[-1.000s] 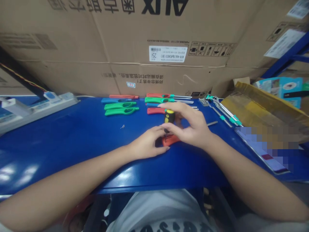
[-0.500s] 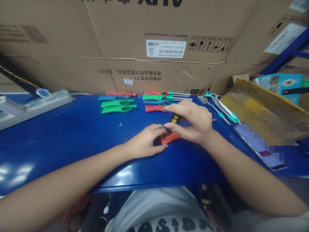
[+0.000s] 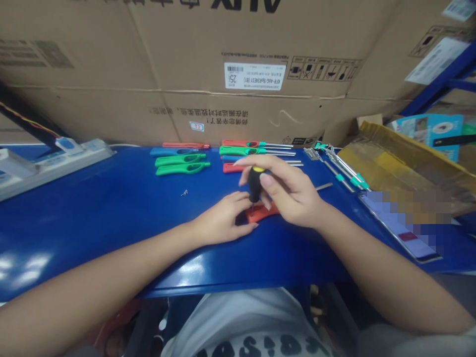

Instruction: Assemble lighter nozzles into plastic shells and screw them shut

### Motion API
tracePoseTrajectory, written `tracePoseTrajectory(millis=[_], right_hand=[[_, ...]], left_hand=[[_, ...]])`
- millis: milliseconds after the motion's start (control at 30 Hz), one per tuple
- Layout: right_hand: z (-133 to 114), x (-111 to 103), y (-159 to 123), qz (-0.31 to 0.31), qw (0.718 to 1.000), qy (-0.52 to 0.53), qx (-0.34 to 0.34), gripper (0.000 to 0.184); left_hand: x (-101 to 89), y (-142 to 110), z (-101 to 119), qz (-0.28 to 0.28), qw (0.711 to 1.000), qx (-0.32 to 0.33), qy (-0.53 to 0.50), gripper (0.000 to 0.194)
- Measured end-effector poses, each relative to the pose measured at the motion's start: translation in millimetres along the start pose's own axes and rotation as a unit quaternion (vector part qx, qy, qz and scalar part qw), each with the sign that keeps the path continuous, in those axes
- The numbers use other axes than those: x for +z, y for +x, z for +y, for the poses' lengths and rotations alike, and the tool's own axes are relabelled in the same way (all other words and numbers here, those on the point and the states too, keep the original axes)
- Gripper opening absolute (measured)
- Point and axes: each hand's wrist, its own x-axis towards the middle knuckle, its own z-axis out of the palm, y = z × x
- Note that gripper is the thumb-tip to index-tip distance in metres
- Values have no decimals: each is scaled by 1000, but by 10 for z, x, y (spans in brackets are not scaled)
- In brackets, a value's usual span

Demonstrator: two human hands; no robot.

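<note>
My right hand grips a black screwdriver with a yellow-topped handle. The screwdriver stands nearly upright, its tip down at the left end of an orange-red lighter that lies on the blue table. Around that same end, my left hand is closed, fingers behind it and thumb in front. A metal rod shows past my right hand; whether it belongs to this lighter is hidden. A few tiny screws lie left of my left hand.
Green lighter handles lie with blue and red ones at the back. Beside them are lighters with metal rods. Loose metal rods, a phone and a torn carton are right; a power strip is left. Cardboard walls the back.
The screwdriver has swung from a slant to nearly upright over the lighter, and my right hand has shifted slightly left with its fingers re-placed. My left hand stays put.
</note>
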Motion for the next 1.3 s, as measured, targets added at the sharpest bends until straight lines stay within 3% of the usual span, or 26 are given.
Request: tracePoseTrajectory(millis=[167, 367, 433, 533, 567, 700, 800, 867, 967, 1033, 1100, 1167, 1233, 1300], right_hand=[[43, -8, -18, 90, 984, -122, -98, 21], [23, -12, 13, -9, 999, 34, 21, 35], [49, -18, 4, 30, 999, -9, -12, 27], [94, -28, -18, 86, 986, -94, -103, 30], [99, -28, -20, 78, 988, -87, -103, 32], [101, -18, -13, 33, 999, -4, 4, 37], [124, -19, -26, 89, 992, -68, -58, 25], [136, -19, -37, 102, 986, -85, -98, 28], [135, -4, -39, 50, 998, -15, -16, 40], [142, 9, -38, 49, 998, -4, 29, 35], [160, 12, -45, 98, 994, -54, -8, 28], [171, 8, -55, 131, 983, -104, -72, 32], [158, 8, -59, 96, 988, -93, -76, 36], [129, 17, -57, 33, 998, -41, -22, 40]], left_hand=[[-5, -3, 7, -9, 1000, -11, 5, 26], [-10, -3, 8, -4, 1000, 2, -1, 35], [-10, -4, 7, -11, 1000, -2, 2, 35], [-12, -3, 13, -14, 1000, -11, 10, 31], [-13, -2, 16, -13, 1000, -12, 12, 30], [-21, -2, 22, -12, 1000, -5, 18, 35], [-22, -4, 22, -12, 1000, 0, 13, 36], [-23, -5, 23, -9, 1000, -1, 12, 34], [-24, -10, 25, -10, 1000, -6, 18, 37], [-23, -14, 22, -14, 1000, -6, 20, 40], [-20, -17, 17, -17, 1000, -3, 17, 38], [-17, -17, 13, -17, 1000, 1, 14, 33], [-16, -14, 11, -15, 1000, 2, 15, 31], [-15, -11, 13, -13, 1000, 1, 15, 32]])
